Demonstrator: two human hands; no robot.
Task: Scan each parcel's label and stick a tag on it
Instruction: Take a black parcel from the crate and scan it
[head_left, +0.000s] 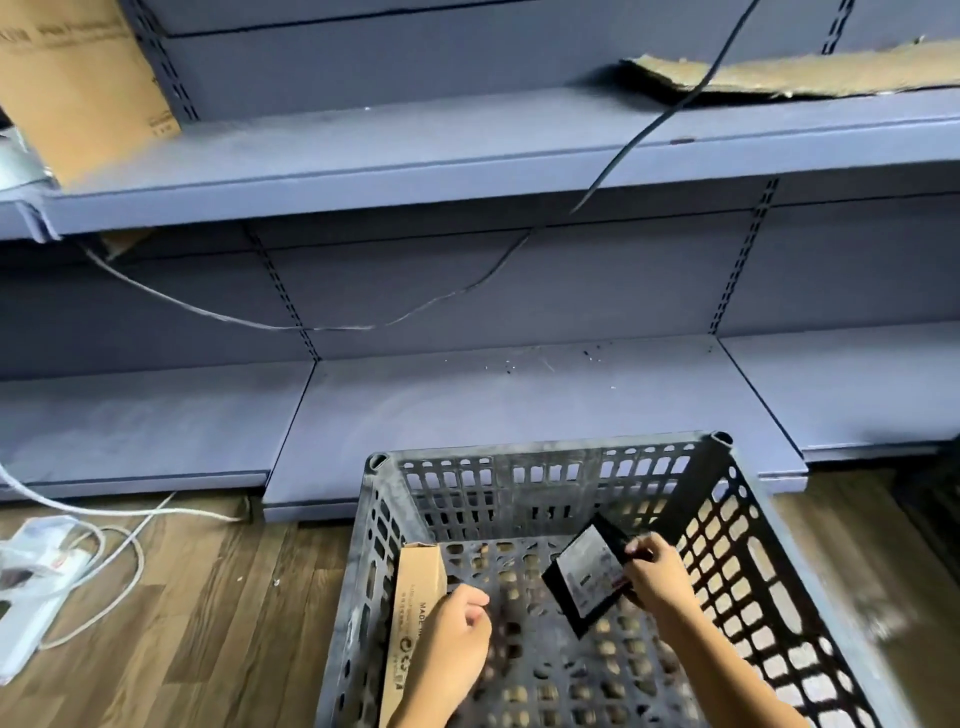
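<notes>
A grey perforated plastic crate (545, 457) stands on the wooden floor in front of me. Inside it, my right hand (655, 574) pinches the right edge of a small flat black parcel (582, 577) with a grey printed label and holds it tilted above the crate's floor. A long brown cardboard parcel (413, 597) printed in black leans against the crate's left wall. My left hand (456, 642) hovers just beside that brown parcel with its fingers curled; I see nothing in it.
Blue-grey metal shelving (519, 405) runs across the back, its lowest shelf just behind the crate. A dark cable (613, 171) hangs across it. Torn cardboard (810, 73) lies upper right and a brown box (78, 88) upper left. A white power strip (36, 566) with cords lies on the floor left.
</notes>
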